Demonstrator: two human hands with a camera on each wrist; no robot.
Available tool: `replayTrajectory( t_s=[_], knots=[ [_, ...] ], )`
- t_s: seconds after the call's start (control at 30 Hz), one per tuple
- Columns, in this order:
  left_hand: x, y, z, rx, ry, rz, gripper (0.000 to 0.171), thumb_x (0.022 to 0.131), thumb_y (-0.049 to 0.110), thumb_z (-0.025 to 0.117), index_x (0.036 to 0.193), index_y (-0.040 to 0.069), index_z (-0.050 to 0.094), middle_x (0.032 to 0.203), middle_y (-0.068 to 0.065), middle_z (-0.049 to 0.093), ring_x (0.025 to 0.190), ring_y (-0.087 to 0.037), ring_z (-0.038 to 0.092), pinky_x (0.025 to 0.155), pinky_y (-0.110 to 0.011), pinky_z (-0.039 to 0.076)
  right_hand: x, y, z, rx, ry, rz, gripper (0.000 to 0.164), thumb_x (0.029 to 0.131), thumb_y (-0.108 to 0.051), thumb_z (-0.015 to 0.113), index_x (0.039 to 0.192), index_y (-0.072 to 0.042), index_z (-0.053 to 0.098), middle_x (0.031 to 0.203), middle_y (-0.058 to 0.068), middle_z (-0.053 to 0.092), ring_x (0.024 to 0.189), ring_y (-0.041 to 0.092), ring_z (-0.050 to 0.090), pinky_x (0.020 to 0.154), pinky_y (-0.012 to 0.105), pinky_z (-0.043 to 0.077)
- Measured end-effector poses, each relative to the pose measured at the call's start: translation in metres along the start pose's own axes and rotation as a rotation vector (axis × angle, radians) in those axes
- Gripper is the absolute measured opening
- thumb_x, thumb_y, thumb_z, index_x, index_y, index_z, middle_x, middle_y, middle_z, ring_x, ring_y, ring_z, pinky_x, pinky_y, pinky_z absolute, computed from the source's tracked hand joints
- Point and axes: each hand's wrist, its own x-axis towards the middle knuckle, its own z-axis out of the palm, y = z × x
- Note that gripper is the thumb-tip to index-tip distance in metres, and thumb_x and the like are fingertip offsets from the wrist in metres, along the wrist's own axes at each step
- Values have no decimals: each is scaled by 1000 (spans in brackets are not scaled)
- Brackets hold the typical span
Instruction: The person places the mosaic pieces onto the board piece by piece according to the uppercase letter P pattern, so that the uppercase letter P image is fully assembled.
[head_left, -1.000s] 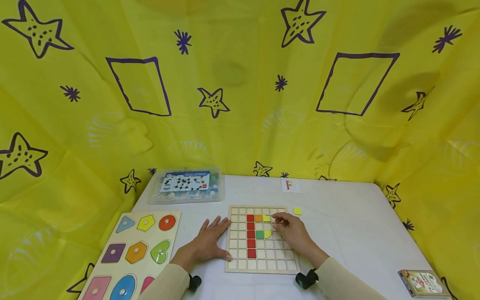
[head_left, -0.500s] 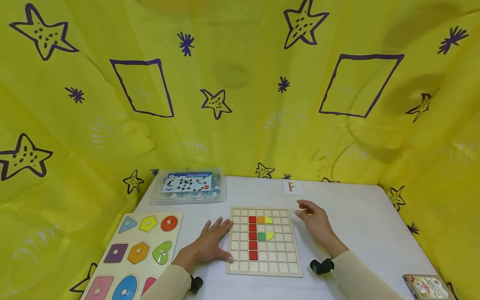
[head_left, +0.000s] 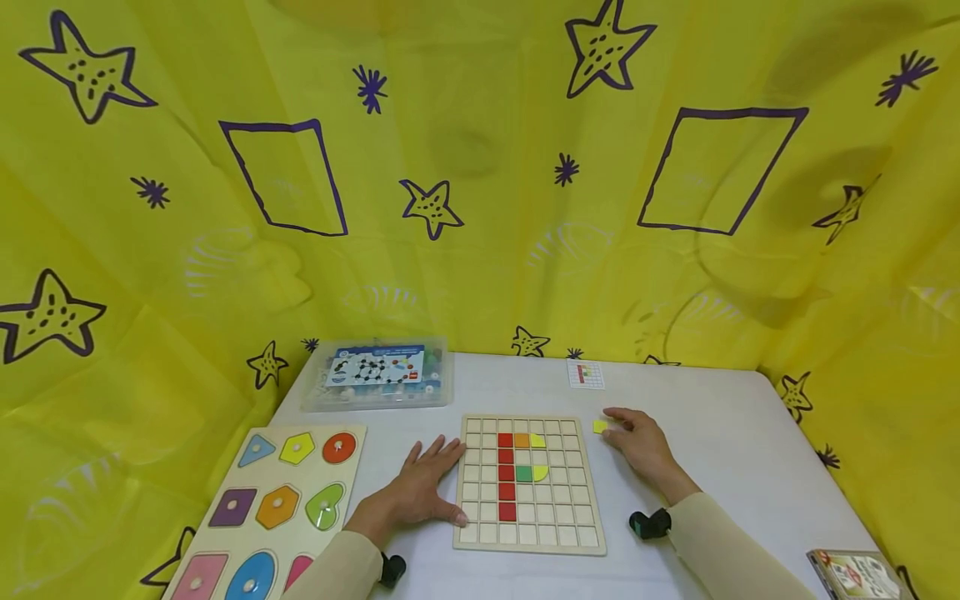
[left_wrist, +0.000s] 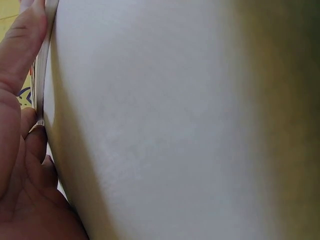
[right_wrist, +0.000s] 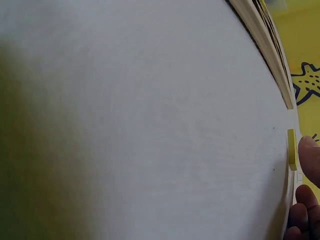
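Observation:
My left hand point(head_left: 420, 487) rests against the left edge of the wooden grid board point(head_left: 480, 533), fingers spread, thumb at its lower left corner. In the left wrist view the thumb point(left_wrist: 20, 45) lies along the board's edge. On the board are a column of red square tiles point(head_left: 507, 472), an orange tile point(head_left: 522, 440), a green tile point(head_left: 524, 473) and two yellow rounded tiles point(head_left: 540, 473). To the board's right my right hand point(head_left: 645, 446) is at a yellow square tile point(head_left: 599, 427) on the table, thumb and index finger apart at its right side, partly covering it.
A small pattern card point(head_left: 586, 374) lies beyond the board. At the back left stands a clear plastic box point(head_left: 375, 400) of parts. A wooden shape puzzle point(head_left: 247, 467) with knobbed pieces is at the left, and a small boxed item point(head_left: 855, 575) at the lower right.
The right hand has left the board's upper right area and moved right to the yellow square tile. The left hand keeps its place on the board's edge; the view shifts slightly.

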Motion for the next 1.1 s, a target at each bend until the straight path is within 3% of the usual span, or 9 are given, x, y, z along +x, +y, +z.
replayTrajectory(
  t_s=[0.17, 0.37, 0.5, 0.8, 1.1],
  knots=[
    [0, 0, 0, 3, -2, 2, 119, 71, 52, 94, 165, 10, 35, 173, -9, 32, 164, -36, 14, 133, -60, -1, 2, 2, 2, -56, 20, -39, 41, 96, -8, 71, 135, 3, 67, 141, 32, 58, 124, 46, 55, 108, 63, 45],
    [0, 1, 0, 6, -11, -8, 118, 71, 52, 93, 166, 12, 35, 174, -8, 31, 165, -34, 13, 133, -58, -1, 2, 2, 4, -108, 55, -87, 31, 94, -7, 74, 122, 5, 73, 125, 29, 65, 109, 40, 60, 95, 55, 50],
    [0, 2, -1, 3, -12, -12, 118, 71, 51, 94, 166, 11, 35, 174, -8, 31, 165, -34, 13, 133, -59, -1, 2, 3, 3, -133, 49, -87, 30, 96, -10, 73, 122, 4, 73, 121, 26, 67, 104, 35, 60, 91, 49, 50],
    [-1, 2, 0, 1, -8, -21, 118, 71, 51, 94, 165, 11, 36, 173, -7, 32, 165, -34, 14, 133, -58, 0, -3, -3, 1, -15, 107, -56, 28, 98, -8, 71, 126, -2, 72, 106, 14, 74, 90, 20, 62, 72, 24, 51],
    [0, 1, 0, -9, -7, -26, 118, 71, 51, 94, 165, 12, 36, 173, -7, 32, 165, -33, 13, 134, -57, -1, -10, -19, 10, 98, 175, -89, 25, 97, -5, 75, 121, -3, 75, 103, 15, 75, 87, 13, 63, 67, 18, 51]
  ],
)
